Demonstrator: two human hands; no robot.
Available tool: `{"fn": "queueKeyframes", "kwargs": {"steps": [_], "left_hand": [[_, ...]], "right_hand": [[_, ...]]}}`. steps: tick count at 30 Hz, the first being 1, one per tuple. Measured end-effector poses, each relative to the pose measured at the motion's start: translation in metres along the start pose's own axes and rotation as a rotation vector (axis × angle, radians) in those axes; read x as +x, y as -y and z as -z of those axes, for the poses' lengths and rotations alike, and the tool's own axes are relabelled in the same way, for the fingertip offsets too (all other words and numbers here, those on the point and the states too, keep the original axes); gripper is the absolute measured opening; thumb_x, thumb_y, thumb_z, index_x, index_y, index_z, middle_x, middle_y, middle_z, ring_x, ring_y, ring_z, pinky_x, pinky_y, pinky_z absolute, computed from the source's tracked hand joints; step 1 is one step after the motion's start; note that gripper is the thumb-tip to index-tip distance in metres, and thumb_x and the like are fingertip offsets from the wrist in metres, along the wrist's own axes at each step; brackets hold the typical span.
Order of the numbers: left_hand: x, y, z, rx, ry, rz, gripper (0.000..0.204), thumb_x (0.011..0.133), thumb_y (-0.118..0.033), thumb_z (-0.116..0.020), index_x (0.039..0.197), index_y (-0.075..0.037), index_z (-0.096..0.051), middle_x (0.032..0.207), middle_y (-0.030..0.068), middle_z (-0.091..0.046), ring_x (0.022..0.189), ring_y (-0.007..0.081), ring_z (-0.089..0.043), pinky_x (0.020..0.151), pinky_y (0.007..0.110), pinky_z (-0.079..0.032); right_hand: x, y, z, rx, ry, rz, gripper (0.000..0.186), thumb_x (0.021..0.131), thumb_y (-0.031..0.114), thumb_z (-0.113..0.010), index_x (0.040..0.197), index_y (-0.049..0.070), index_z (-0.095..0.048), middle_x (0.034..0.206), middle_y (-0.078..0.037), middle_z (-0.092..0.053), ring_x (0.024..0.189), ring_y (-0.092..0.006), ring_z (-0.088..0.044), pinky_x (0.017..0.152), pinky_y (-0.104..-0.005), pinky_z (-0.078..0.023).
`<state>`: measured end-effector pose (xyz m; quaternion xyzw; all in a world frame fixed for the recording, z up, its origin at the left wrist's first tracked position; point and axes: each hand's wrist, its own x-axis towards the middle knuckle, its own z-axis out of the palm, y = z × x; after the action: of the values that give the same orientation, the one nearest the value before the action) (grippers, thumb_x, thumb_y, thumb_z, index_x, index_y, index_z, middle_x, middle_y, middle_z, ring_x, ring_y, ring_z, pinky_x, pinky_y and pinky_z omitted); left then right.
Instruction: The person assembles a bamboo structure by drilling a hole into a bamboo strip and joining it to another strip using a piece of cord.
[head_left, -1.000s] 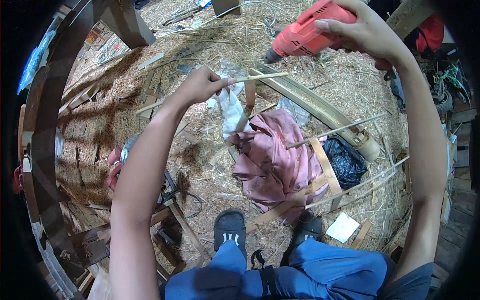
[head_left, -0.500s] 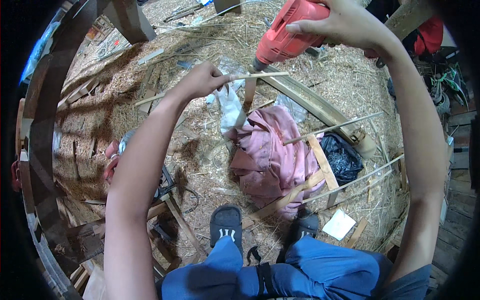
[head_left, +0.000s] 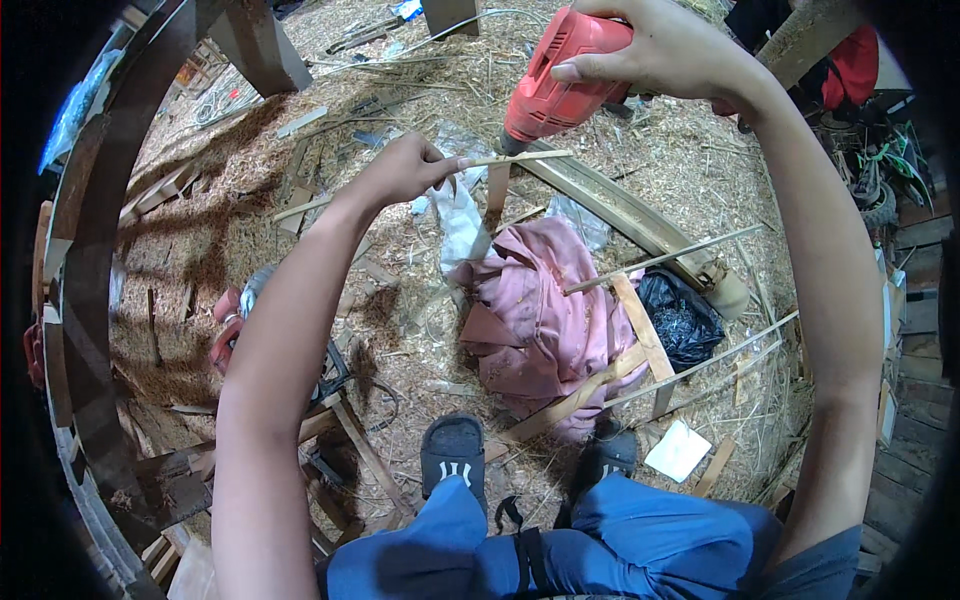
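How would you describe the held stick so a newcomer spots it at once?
Start at the pink cloth near centre, then go up the picture to the left hand. It pinches a thin, pale wooden stick jutting rightward. Unlike the other stick by the cloth, this one has the red power drill aimed at it.

Red power drill (head_left: pixel 560 88) in right hand (head_left: pixel 665 52), pale tan stick (head_left: pixel 545 155) in left hand (head_left: pixel 405 168), dusty-pink cloth (head_left: pixel 545 310) below both, black plastic bag (head_left: pixel 680 328) below the right, white-marked charcoal sandals (head_left: pixel 453 445) farther below.
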<state>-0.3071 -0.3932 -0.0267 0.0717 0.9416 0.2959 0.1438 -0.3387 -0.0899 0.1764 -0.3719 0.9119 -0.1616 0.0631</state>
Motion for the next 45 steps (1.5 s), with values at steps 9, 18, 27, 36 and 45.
{"fn": "queueKeyframes", "kwargs": {"steps": [9, 18, 27, 36, 45], "left_hand": [[-0.006, -0.009, 0.002, 0.013, -0.008, 0.024, 0.058, 0.089, -0.055, -0.071, 0.071, 0.000, -0.075, 0.053, 0.0077, -0.059, 0.050, 0.0168, -0.055, 0.052, 0.037, -0.042], [-0.004, -0.008, 0.000, 0.012, -0.010, 0.000, 0.057, 0.089, -0.054, -0.071, 0.070, 0.000, -0.075, 0.053, 0.0084, -0.060, 0.050, 0.0166, -0.053, 0.052, 0.037, -0.042], [-0.002, -0.001, -0.003, 0.009, -0.012, 0.007, 0.060, 0.090, -0.056, -0.069, 0.064, -0.001, -0.071, 0.049, 0.0045, -0.053, 0.047, 0.0145, -0.046, 0.048, 0.036, -0.036], [-0.003, -0.005, 0.001, 0.022, 0.030, 0.000, 0.056, 0.090, -0.054, -0.070, 0.073, -0.001, -0.075, 0.053, 0.0064, -0.059, 0.049, 0.0144, -0.051, 0.050, 0.036, -0.039], [0.000, 0.004, 0.002, 0.019, 0.007, -0.016, 0.055, 0.091, -0.052, -0.069, 0.070, -0.002, -0.074, 0.052, 0.0062, -0.057, 0.048, 0.0145, -0.050, 0.050, 0.036, -0.039]], "right_hand": [[-0.006, 0.020, 0.017, 0.188, 0.225, -0.207, 0.057, 0.083, 0.055, -0.078, 0.114, 0.008, -0.071, 0.088, -0.011, -0.073, 0.077, -0.0225, -0.070, 0.070, -0.0369, -0.055], [-0.007, 0.027, 0.014, -0.035, 0.067, -0.136, 0.055, 0.083, 0.053, -0.078, 0.115, 0.008, -0.071, 0.085, -0.011, -0.073, 0.074, -0.0214, -0.070, 0.066, -0.0356, -0.055], [-0.007, 0.026, 0.013, -0.006, 0.090, -0.020, 0.058, 0.082, 0.057, -0.076, 0.114, 0.009, -0.071, 0.087, -0.012, -0.074, 0.076, -0.0232, -0.070, 0.070, -0.0366, -0.054], [0.002, 0.030, 0.016, -0.058, 0.138, -0.008, 0.061, 0.081, 0.058, -0.077, 0.116, 0.009, -0.071, 0.097, -0.017, -0.074, 0.090, -0.0301, -0.069, 0.080, -0.0407, -0.053], [0.015, 0.039, 0.017, -0.128, 0.118, 0.071, 0.059, 0.080, 0.055, -0.078, 0.115, 0.009, -0.071, 0.093, -0.013, -0.074, 0.081, -0.0265, -0.069, 0.072, -0.0381, -0.055]]}}
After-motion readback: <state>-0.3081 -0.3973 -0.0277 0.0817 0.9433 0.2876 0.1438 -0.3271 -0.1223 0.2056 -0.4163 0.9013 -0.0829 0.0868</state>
